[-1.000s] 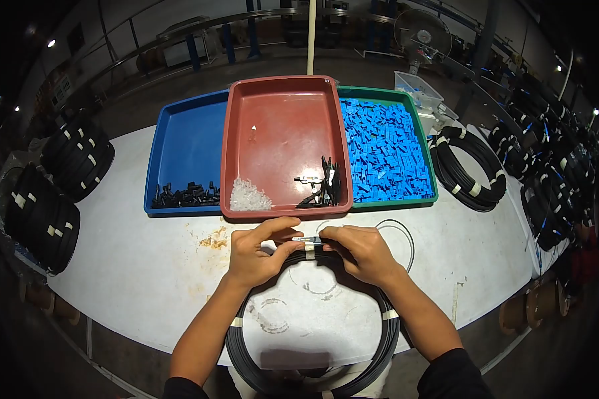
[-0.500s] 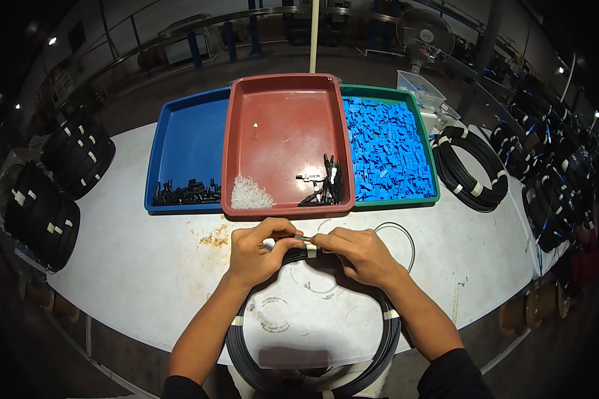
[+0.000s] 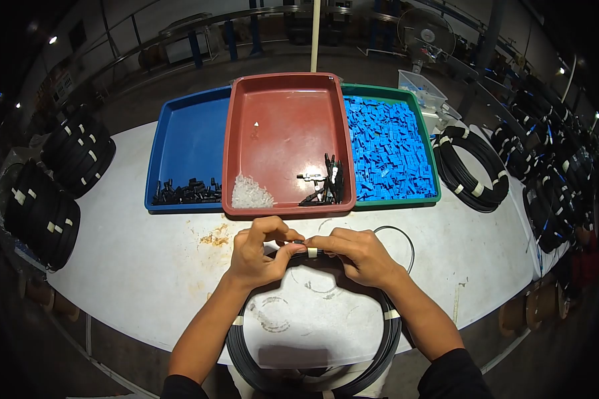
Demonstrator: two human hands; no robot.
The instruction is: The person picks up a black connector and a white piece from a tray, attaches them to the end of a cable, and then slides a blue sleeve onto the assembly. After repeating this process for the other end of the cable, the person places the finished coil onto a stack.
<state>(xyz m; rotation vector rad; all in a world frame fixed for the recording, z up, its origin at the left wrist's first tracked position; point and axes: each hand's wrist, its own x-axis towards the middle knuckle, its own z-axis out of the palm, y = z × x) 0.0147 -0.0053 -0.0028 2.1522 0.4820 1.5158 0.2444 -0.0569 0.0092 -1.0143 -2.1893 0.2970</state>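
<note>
Above the far side of a black cable coil (image 3: 238,339), my two hands meet with their fingertips close together. My left hand (image 3: 256,253) is closed, pinching a small dark connector piece (image 3: 299,242) between thumb and forefinger; most of that piece is hidden. My right hand (image 3: 361,256) is closed around the cable's end, its forefinger reaching to the left fingertips. From beside the right hand, a thin free loop of cable (image 3: 413,249) curves out over the table. Pale tape bands (image 3: 312,253) bind the coil, whose near side hangs past the table edge.
Beyond my hands stand a blue tray (image 3: 190,136) with black parts, a red tray (image 3: 283,126) with clear pieces and black parts, and a green tray (image 3: 427,159) full of blue clips. Taped cable coils (image 3: 469,169) lie to the right, with more coils (image 3: 43,216) at left.
My fingertips have come closer together. The small greenish metallic piece that showed between them is now covered, and a dark piece shows at the left fingertips.
</note>
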